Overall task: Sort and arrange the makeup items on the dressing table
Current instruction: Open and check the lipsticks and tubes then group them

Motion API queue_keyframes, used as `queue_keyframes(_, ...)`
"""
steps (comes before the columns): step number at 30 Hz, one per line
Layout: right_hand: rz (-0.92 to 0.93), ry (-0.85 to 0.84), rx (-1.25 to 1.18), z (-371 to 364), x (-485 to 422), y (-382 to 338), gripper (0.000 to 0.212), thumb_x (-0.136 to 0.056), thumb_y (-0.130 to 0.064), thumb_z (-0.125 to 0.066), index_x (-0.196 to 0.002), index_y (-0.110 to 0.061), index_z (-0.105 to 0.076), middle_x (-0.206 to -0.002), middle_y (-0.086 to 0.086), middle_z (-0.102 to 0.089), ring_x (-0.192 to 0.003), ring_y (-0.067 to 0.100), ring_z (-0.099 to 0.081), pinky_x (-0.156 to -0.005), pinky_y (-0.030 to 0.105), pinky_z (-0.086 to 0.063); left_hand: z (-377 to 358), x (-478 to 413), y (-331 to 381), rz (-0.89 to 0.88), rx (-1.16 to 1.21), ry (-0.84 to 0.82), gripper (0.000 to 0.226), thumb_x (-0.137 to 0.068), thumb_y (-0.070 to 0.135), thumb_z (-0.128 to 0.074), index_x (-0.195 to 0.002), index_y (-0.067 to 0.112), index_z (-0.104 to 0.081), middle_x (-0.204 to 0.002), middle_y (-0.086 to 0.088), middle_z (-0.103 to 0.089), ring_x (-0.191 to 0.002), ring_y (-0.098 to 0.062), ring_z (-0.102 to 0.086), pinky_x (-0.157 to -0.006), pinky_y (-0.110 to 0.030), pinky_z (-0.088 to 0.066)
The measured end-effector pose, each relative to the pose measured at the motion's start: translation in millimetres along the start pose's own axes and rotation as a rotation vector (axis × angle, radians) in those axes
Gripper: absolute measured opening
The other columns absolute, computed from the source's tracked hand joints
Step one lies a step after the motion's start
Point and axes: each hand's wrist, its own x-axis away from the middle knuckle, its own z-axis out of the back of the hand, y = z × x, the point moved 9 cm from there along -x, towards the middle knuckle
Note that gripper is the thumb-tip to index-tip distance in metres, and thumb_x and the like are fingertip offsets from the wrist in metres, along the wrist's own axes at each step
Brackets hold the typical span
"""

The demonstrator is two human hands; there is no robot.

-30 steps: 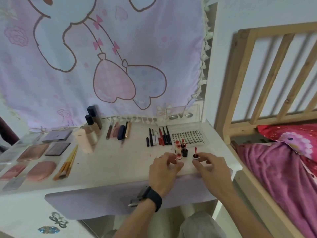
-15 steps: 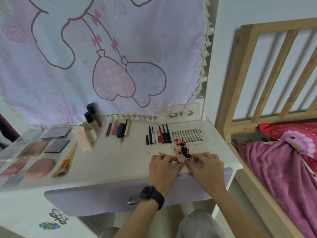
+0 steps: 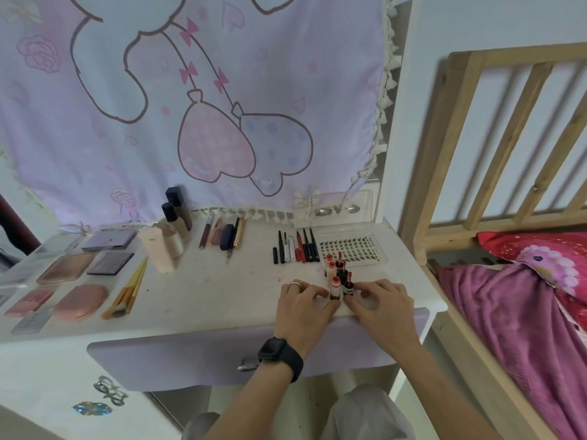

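Both hands have drawn together: the right hand (image 3: 381,304) now pinches its dark bottle (image 3: 348,288) right beside the pale bottle (image 3: 334,288) pinched by the left hand (image 3: 301,304), near the table (image 3: 222,293) front edge, just before the other small bottles (image 3: 336,267); this group looks nearly arranged

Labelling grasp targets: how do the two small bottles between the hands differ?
The pale bottle, pinched by the left hand, has a round pink cap. The dark bottle, held by the right hand, has a white label and thin red top. Both stand upright, side by side.
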Motion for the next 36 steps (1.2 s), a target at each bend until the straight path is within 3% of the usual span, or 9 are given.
queue_keyframes(6,-0.005,-0.036,-0.026,4,11,-3,0.027,-0.087,-0.038,-0.074,-0.113,-0.028,-0.072,-0.104,-0.014,-0.060,-0.106,0.013,-0.044,-0.095,0.037,-0.039,15,15,-7,-0.084,-0.121,-0.015,0.032,-0.094,0.048,-0.055,-0.117,0.029,-0.067,-0.115,0.008,-0.057,-0.115,-0.014,-0.043,-0.096,-0.026,-0.038)
queue_keyframes(9,-0.006,0.014,-0.067,9,29,-8,0.023,-0.086,-0.025,-0.077,-0.108,-0.023,-0.073,-0.105,-0.011,-0.059,-0.106,0.016,-0.051,-0.093,0.035,-0.044,31,25,-19,-0.119,-0.160,0.016,0.026,-0.097,0.043,-0.052,-0.115,0.031,-0.067,-0.118,0.009,-0.058,-0.114,-0.014,-0.047,-0.094,-0.026,-0.038)
queue_keyframes(13,0.211,0.052,0.019,1,59,-42,0.017,-0.084,-0.012,-0.077,-0.098,-0.020,-0.075,-0.101,-0.013,-0.060,-0.096,0.011,-0.051,-0.087,0.030,-0.045,57,37,-50,-0.116,-0.218,0.085,0.023,-0.095,0.038,-0.054,-0.111,0.030,-0.069,-0.117,0.011,-0.060,-0.112,-0.014,-0.051,-0.096,-0.028,-0.037)
queue_keyframes(18,0.367,-0.092,0.029,-43,65,-92,0.013,-0.086,-0.015,-0.077,-0.099,-0.018,-0.076,-0.106,-0.007,-0.065,-0.100,0.009,-0.053,-0.084,0.022,-0.045,93,41,-90,-0.023,-0.256,0.160,0.019,-0.094,0.035,-0.057,-0.105,0.030,-0.071,-0.114,0.007,-0.065,-0.109,-0.017,-0.056,-0.097,-0.033,-0.038)
queue_keyframes(22,0.389,-0.130,0.047,-75,41,-125,0.015,-0.091,-0.022,-0.070,-0.105,-0.020,-0.075,-0.113,-0.007,-0.063,-0.105,0.010,-0.053,-0.084,0.010,-0.037,111,30,-111,0.029,-0.319,0.143,0.025,-0.095,0.039,-0.048,-0.108,0.031,-0.069,-0.116,0.007,-0.064,-0.109,-0.017,-0.055,-0.094,-0.033,-0.039)
queue_keyframes(27,0.377,-0.244,0.244,-119,3,-140,0.034,-0.098,-0.039,-0.050,-0.125,-0.027,-0.067,-0.129,-0.006,-0.060,-0.121,0.017,-0.048,-0.099,0.032,-0.044,116,6,-127,0.053,-0.392,0.074,0.029,-0.096,0.043,-0.041,-0.111,0.033,-0.064,-0.118,0.008,-0.060,-0.111,-0.016,-0.051,-0.093,-0.031,-0.039)
queue_keyframes(32,0.377,-0.225,0.271,-124,1,-137,0.047,-0.096,-0.049,-0.033,-0.123,-0.030,-0.066,-0.128,-0.007,-0.062,-0.119,0.017,-0.051,-0.096,0.034,-0.047,111,-36,-127,0.003,-0.434,0.051,0.028,-0.098,0.038,-0.044,-0.116,0.031,-0.064,-0.121,0.006,-0.060,-0.112,-0.017,-0.052,-0.094,-0.032,-0.037)
queue_keyframes(36,0.396,-0.226,0.268,-124,2,-140,0.047,-0.097,-0.048,-0.032,-0.124,-0.029,-0.065,-0.128,-0.007,-0.061,-0.120,0.017,-0.051,-0.098,0.032,-0.047,102,-78,-120,-0.038,-0.449,0.044,0.033,-0.096,0.034,-0.050,-0.128,0.029,-0.057,-0.138,0.003,-0.051,-0.125,-0.020,-0.046,-0.102,-0.033,-0.034)
